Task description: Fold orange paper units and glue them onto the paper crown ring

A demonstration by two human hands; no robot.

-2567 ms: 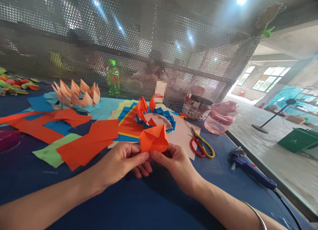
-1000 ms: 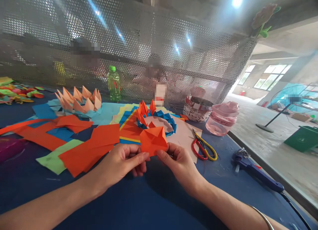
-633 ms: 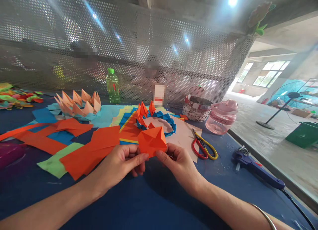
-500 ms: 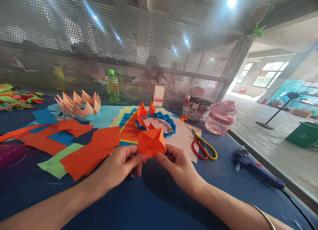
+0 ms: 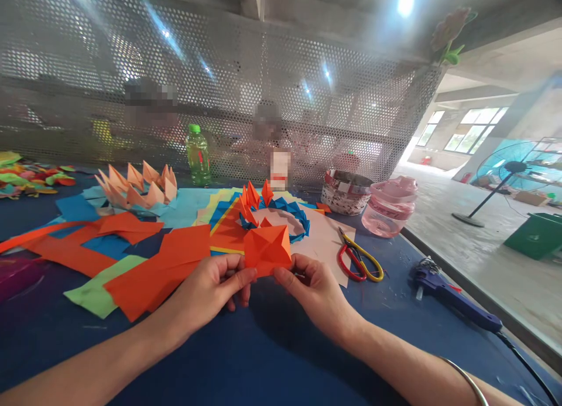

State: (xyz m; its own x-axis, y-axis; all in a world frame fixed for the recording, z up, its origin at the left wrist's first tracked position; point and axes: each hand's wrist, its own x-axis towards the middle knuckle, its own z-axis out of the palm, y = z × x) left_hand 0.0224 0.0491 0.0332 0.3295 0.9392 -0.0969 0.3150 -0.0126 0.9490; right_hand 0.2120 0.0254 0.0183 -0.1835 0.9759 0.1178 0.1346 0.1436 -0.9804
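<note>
Both my hands pinch a folded orange paper piece (image 5: pixel 267 249) just above the blue table (image 5: pixel 246 359). My left hand (image 5: pixel 211 289) grips its lower left edge with thumb and fingers closed. My right hand (image 5: pixel 314 289) holds the lower right edge the same way. Right behind the piece lies a blue paper ring with orange points (image 5: pixel 274 210) on a pale sheet.
Loose orange sheets (image 5: pixel 153 265), blue and green paper lie at the left, with a peach paper crown (image 5: pixel 138 183) and a green bottle (image 5: pixel 197 154) behind. Scissors (image 5: pixel 360 257), a pink jar (image 5: pixel 390 207), a woven bowl (image 5: pixel 345 189) and a blue glue gun (image 5: pixel 452 298) sit at the right. A perforated screen backs the table.
The orange piece has been pressed and turned slightly between my fingers; its top point is sharper. The view has shifted a little.
</note>
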